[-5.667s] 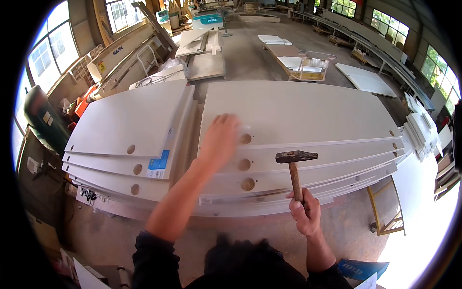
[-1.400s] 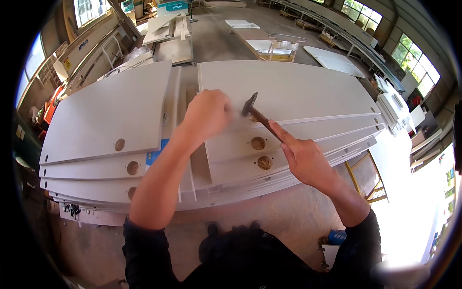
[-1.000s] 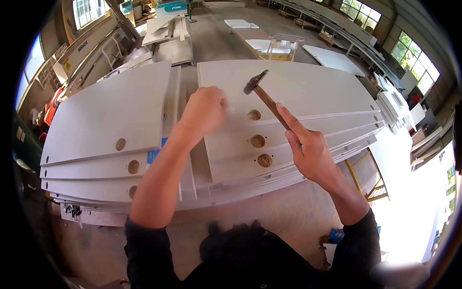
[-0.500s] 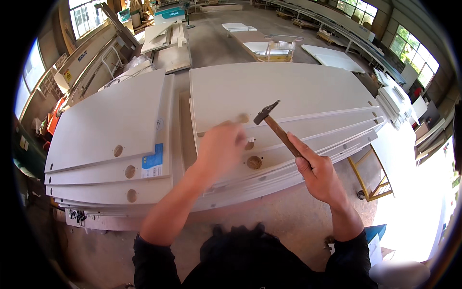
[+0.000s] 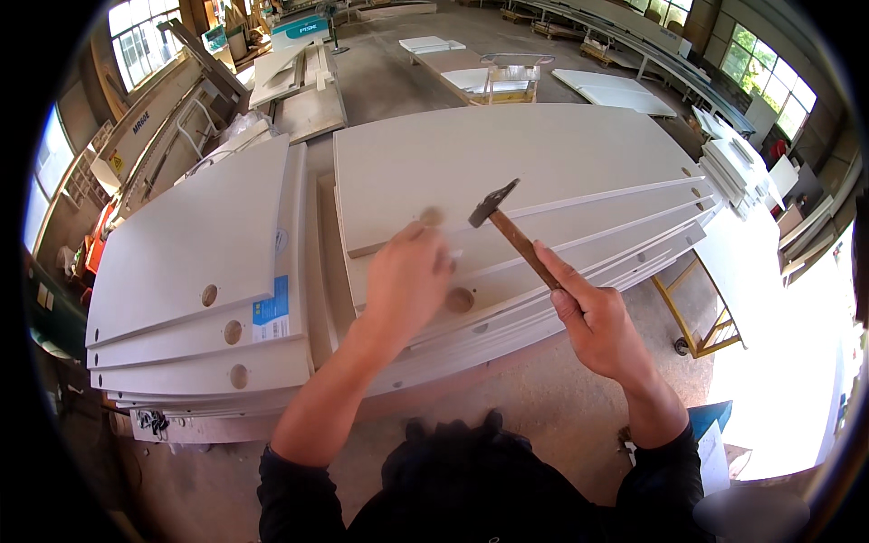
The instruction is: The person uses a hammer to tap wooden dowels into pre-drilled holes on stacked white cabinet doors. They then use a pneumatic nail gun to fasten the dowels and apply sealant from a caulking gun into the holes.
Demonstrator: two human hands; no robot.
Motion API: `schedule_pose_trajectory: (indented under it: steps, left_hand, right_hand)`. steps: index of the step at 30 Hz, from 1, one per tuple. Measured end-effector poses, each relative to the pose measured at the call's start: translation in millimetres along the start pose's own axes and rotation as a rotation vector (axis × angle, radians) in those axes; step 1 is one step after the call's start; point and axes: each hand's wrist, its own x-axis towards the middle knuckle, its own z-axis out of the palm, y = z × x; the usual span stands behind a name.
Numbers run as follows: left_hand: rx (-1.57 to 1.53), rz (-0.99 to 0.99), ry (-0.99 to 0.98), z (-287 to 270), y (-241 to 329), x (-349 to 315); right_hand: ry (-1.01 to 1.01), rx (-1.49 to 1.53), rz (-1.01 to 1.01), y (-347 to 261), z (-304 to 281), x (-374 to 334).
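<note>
head view: hammer [image 5: 518, 240] located over the right stack of white panels [image 5: 543, 145], in my right hand [image 5: 597, 330]. fingers wrapped around the lower handle, one laid along it; head raised to the far left. grip judged secure. my left hand [image 5: 403, 281] is over the left part of the same stack, between the far hole [image 5: 432, 216] and the near hole [image 5: 460, 300]. its fingers are curled and blurred; i cannot tell whether they hold anything.

working advice: steady the left hand at one hole before any blow, draw its fingertips clear of the hammer's line, and use short, square taps; a glancing one could mark the white face.

surroundings: the left stack [image 5: 190, 235] stands across a narrow gap, a blue and white label [image 5: 272, 303] on one of its panels. a yellow frame [image 5: 674, 312] stands to the right; a trolley [image 5: 511, 77] sits far off, well apart from my hands. obstructions: the panels are stepped, so their edges could catch a wrist. my left hand, near the hammer head, is judged the chief hindrance.
</note>
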Motion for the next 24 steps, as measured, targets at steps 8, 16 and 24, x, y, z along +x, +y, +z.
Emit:
schedule_pose_trajectory:
  steps: [8, 16, 24]
  left_hand:
    - [0.032, 0.018, -0.066, -6.0, 1.9, 4.0]
    - [0.025, -0.022, -0.116, -14.0, 3.7, 6.0]
    - [0.095, -0.066, -0.166, -27.2, 12.8, 5.6]
  right_hand:
    - [-0.052, -0.02, 0.075, -6.5, -3.0, 5.1]
    - [0.028, -0.11, -0.085, 3.9, 8.0, 5.8]
    - [0.02, -0.218, -0.128, 1.7, 6.5, 2.9]
